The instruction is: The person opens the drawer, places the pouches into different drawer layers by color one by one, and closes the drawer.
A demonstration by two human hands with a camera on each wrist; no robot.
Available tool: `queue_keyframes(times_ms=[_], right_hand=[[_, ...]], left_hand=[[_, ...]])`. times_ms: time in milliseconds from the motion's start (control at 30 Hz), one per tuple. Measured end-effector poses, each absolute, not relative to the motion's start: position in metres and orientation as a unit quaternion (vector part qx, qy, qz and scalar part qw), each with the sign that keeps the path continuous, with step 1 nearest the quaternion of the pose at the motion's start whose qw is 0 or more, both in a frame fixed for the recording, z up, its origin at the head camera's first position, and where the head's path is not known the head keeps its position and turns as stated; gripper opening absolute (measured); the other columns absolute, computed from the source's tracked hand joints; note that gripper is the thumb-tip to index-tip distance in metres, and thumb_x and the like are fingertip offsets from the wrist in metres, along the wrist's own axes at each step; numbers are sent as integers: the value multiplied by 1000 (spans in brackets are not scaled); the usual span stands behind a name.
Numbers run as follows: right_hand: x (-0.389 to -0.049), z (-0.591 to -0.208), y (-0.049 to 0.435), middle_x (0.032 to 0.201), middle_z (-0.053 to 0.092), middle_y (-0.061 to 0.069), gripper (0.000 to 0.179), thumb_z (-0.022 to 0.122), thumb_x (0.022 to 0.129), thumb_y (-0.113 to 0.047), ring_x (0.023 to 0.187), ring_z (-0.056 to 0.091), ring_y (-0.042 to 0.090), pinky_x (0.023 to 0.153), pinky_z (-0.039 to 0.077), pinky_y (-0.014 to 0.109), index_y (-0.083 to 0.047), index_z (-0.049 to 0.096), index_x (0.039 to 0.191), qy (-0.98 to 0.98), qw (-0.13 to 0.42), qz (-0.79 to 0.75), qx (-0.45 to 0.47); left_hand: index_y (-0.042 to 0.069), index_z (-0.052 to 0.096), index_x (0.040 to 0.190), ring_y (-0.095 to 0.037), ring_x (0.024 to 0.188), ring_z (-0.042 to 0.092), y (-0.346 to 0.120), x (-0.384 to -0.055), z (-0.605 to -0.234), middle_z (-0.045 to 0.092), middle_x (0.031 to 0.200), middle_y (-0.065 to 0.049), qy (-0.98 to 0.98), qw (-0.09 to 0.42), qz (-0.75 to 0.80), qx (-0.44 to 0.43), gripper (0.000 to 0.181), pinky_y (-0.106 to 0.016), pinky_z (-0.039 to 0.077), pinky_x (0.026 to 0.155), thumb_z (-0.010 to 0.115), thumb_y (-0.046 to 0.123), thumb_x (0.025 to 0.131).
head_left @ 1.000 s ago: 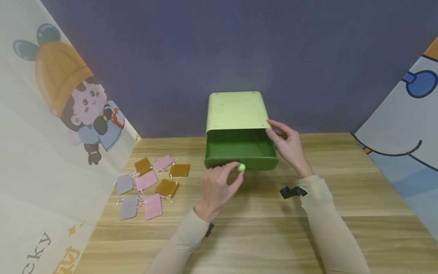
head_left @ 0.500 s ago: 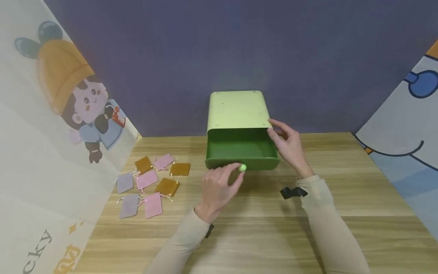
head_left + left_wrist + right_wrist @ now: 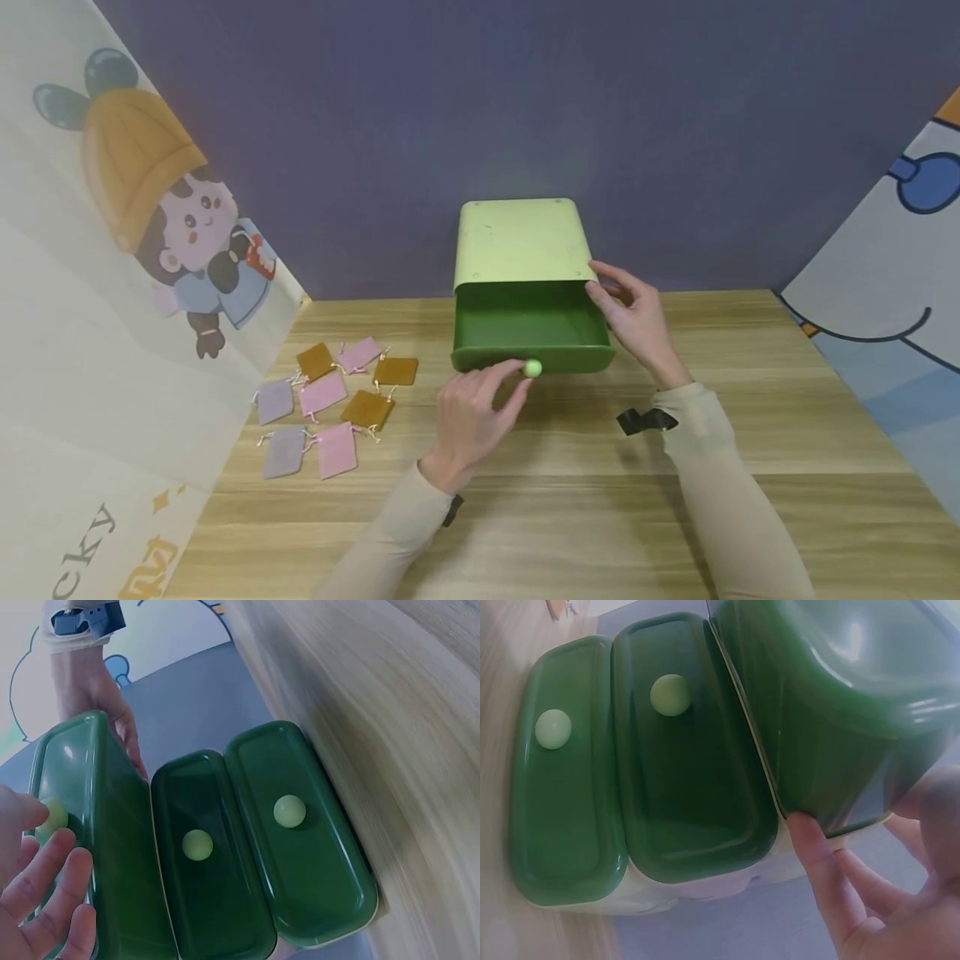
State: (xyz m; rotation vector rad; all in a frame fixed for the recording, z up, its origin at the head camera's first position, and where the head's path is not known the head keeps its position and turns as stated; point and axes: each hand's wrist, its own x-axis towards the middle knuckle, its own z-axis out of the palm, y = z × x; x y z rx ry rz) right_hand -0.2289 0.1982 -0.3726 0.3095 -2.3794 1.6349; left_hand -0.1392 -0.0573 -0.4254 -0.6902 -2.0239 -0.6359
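Note:
A pale yellow-green cabinet stands at the back of the table, its top drawer pulled out so the dark green inside shows. My left hand is in front of it, index finger and thumb pinching the drawer's round light green knob. At the cabinet's right side, my right hand rests with its fingertips against the front corner. Under the top drawer, the left wrist view shows a middle drawer and a bottom drawer, both pushed in, each with a round knob.
Several small drawstring pouches lie to the left on the wooden table, among them a grey pouch, a pink pouch and a brown pouch. A dark blue wall rises behind; printed panels flank both sides.
Hardly anything moves: the left hand shifts very slightly left while its fingertips stay at the knob. The drawer stays out, and the right hand keeps its place on the cabinet.

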Motion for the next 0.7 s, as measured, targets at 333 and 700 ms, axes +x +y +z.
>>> queue_keyframes(times_ms=[333, 700], right_hand=[[-228, -373, 198, 161, 55, 7, 49, 66, 107, -35, 137, 63, 33, 86, 53, 10, -20, 59, 153, -814, 120, 559, 106], [-229, -373, 197, 161, 55, 9, 49, 66, 107, -35, 137, 63, 34, 86, 53, 9, -18, 60, 153, -810, 123, 563, 104]], left_hand=[[11, 76, 105, -11, 56, 66, -73, -134, -426, 81, 86, 0, -817, 424, -273, -278, 21, -22, 47, 50, 85, 16, 87], [6, 77, 101, -15, 65, 74, -97, -135, -435, 81, 83, -5, -826, 403, -293, -265, 16, -27, 57, 57, 82, 13, 87]])
